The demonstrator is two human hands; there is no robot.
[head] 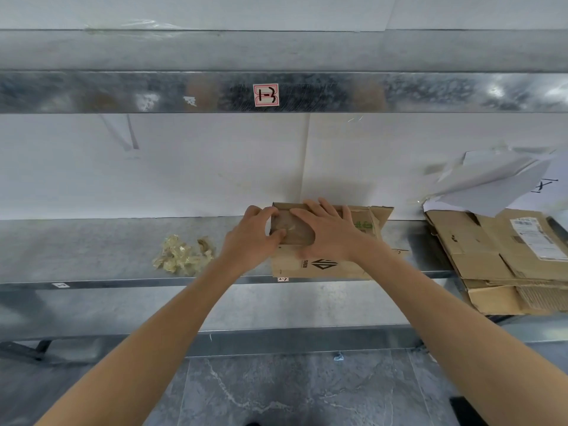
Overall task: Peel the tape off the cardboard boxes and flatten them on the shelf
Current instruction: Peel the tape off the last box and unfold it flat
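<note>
A small brown cardboard box (325,265) with a black logo stands on the metal shelf (92,250), against the white back wall. A band of clear tape (296,230) covers its upper face. My left hand (253,238) grips the box's left end, thumb and fingers pinching at the tape's edge. My right hand (327,230) lies spread over the top of the box, pressing it down. One flap at the box's right end (379,218) stands open.
A crumpled heap of peeled tape (183,255) lies on the shelf to the left of the box. Flattened cardboard boxes (504,259) are stacked at the right, overhanging the shelf edge. Torn white paper (491,182) hangs above them. An upper shelf beam carries a label (266,95).
</note>
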